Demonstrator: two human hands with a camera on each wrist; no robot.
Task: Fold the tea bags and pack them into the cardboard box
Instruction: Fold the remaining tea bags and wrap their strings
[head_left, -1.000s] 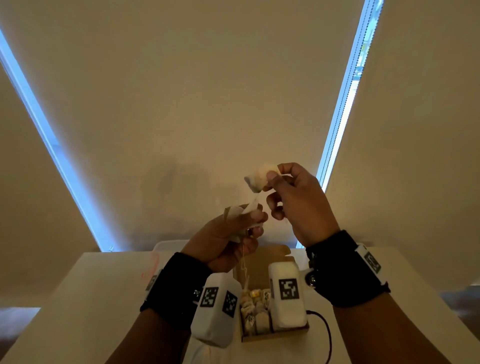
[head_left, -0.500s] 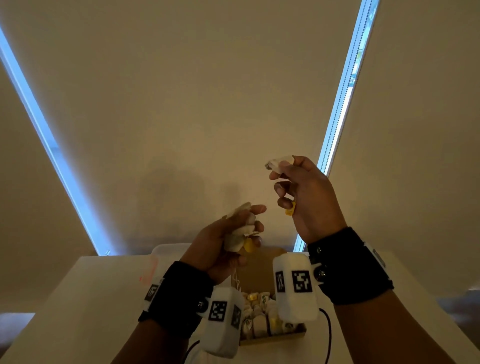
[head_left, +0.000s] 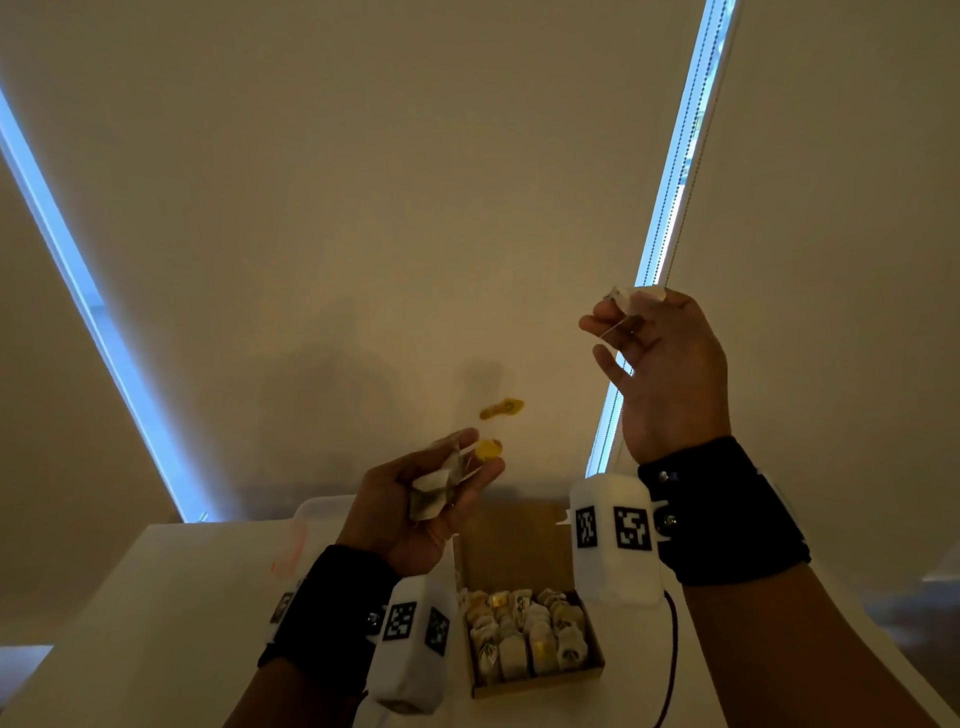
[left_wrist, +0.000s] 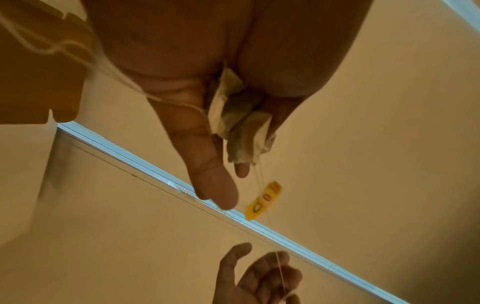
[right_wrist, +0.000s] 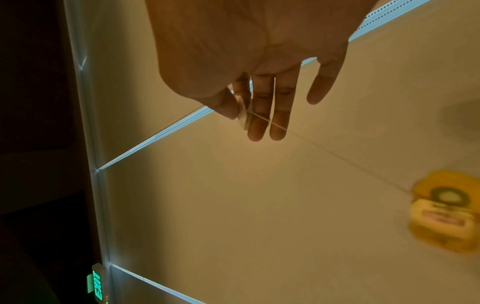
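Note:
My left hand (head_left: 470, 457) is raised palm up over the table and grips a small bunch of tea bags (head_left: 434, 486) between thumb and fingers. One yellow tag (head_left: 488, 449) lies at its fingertips. Higher and to the right, my right hand (head_left: 618, 312) pinches a single tea bag (head_left: 623, 301) between thumb and index finger. The bag's string runs down to a second yellow tag (head_left: 501, 409) swinging in the air. The right wrist view shows the same pinch on that tea bag (right_wrist: 244, 117) and its tag (right_wrist: 446, 209). Below my hands, the open cardboard box (head_left: 540, 683) holds several folded tea bags.
The box sits on a white table (head_left: 156, 597), its flap (head_left: 514, 540) standing up at the back. A pale plastic container (head_left: 322, 506) lies behind it to the left. A black cable (head_left: 672, 649) runs beside the box on the right. Window blinds fill the background.
My right hand has moved up and to the right, away from the left, drawing one tea bag clear so its tag swings free. The left hand has dropped lower with the other bags.

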